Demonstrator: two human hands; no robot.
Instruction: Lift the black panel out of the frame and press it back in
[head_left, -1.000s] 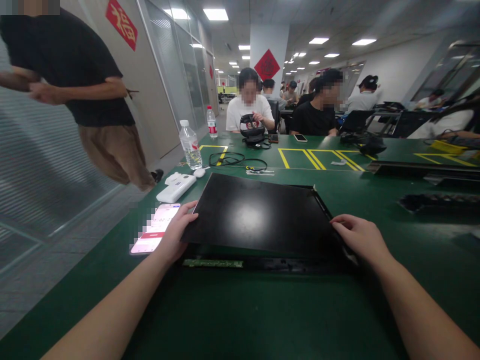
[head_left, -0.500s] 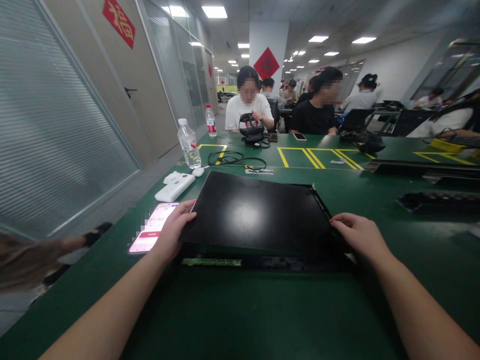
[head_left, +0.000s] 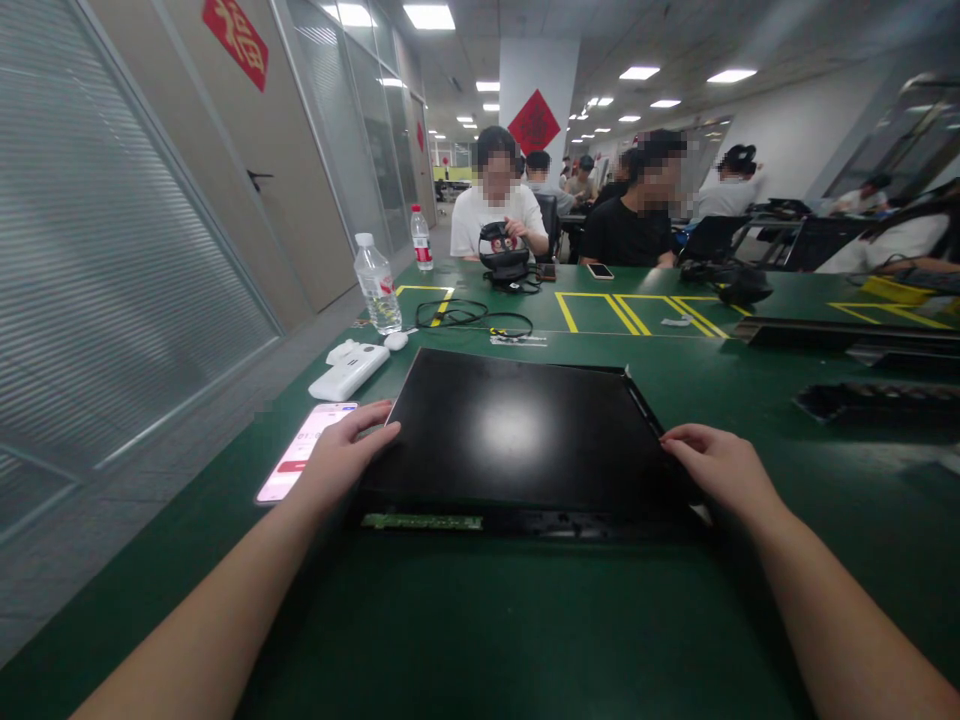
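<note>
A flat black display panel [head_left: 480, 430] with a glossy glare lies over a shallow black frame [head_left: 600, 526] on the green table. A green circuit strip [head_left: 424, 522] shows along the frame's near side. At the panel's left edge is my left hand [head_left: 349, 445], closed on it with the thumb over the top face; the other fingertips are partly hidden. My right hand [head_left: 709, 462] pinches the frame's right rim between thumb and fingers, close to the panel's right edge. What lies beneath the panel is hidden.
Left of the panel lie a lit phone [head_left: 307, 450] and a white device [head_left: 349, 372], with a water bottle [head_left: 376, 285] behind. A black cable [head_left: 457, 315] lies beyond. Dark strips [head_left: 877, 405] rest at right. Across the table a person [head_left: 499, 210] handles a black headset [head_left: 504, 255].
The panel's near left side has sunk closer to the frame, and the gap above the circuit strip has narrowed. A passer-by's leg at the left has gone from view.
</note>
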